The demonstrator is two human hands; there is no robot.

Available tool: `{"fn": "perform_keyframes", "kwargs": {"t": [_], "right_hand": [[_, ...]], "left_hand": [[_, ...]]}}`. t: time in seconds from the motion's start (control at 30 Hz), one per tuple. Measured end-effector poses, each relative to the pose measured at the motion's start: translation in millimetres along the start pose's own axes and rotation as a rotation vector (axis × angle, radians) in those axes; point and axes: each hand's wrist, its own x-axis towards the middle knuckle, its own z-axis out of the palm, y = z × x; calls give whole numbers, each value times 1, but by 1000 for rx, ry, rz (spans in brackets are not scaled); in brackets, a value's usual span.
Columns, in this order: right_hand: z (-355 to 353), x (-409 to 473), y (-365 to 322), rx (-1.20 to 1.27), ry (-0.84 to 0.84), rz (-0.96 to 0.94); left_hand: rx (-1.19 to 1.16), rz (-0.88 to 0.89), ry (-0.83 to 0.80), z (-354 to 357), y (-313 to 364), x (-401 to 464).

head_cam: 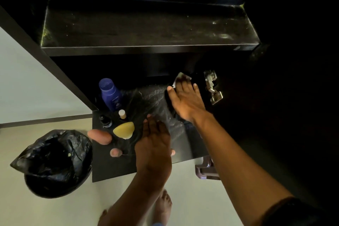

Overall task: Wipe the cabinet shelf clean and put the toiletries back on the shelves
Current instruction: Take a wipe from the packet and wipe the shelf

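Both hands reach in: left hand (156,145) flat, fingers straight, holding nothing; right hand (185,101) presses a white cloth (178,77) with straight fingers.

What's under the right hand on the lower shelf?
The right hand presses flat on a white cloth, only its far edge showing. The rest, and the lower shelf beneath it, is covered.

The upper shelf (146,29) lies far, above the lower shelf (113,167). On the lower shelf's left stand a lotion bottle (110,93), then nearer a small bottle (122,114) and a sponge (123,130). A bin (55,163) sits on the floor (183,189), left of the shelf.
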Motion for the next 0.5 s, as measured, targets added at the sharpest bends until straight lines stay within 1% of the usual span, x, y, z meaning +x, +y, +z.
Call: {"fn": "perform_keyframes", "kwargs": {"t": [0.07,0.13,0.23,0.33,0.43,0.5], "right_hand": [[10,-27,-3,0,2,-105],[24,-72,-3,15,-3,-163],[38,-120,5,-44,-27,-89],[35,-102,11,-100,-31,20],[20,-53,4,-129,11,122],[5,-19,2,-126,-10,167]], "left_hand": [[-8,0,17,0,1,0],[-14,1,32,1,0,-1],[-10,-2,39,2,-1,-1],[23,9,13,2,-3,-3],[39,14,10,2,-5,-6],[45,13,6,2,-5,-5]]}}
